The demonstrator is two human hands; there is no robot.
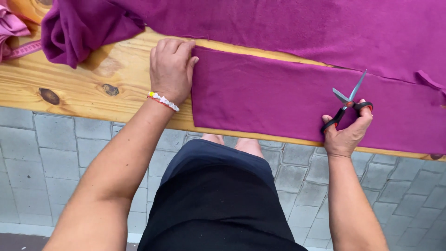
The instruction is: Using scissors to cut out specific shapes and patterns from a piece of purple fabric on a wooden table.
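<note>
While pressed flat at its left edge, magenta fleece strip (278, 100) across the frame's centre and right, on a knotty wooden tabletop (69, 83). Larger sheet of the same fleece (302, 28) along the top, bunched into a fold at upper left. Pink ribbon (21, 50) at the far left edge. No packages, labels or signs in view. Grey paving stones (55, 144) below the table edge, lower half of frame. Left hand (171, 69), palm down, fingers curled onto the strip's corner, beaded bracelet (163, 101) at the wrist. Right hand (348, 130) at centre right, fingers through black-handled scissors (348, 100), blades parted, pointing up-right above the strip.
</note>
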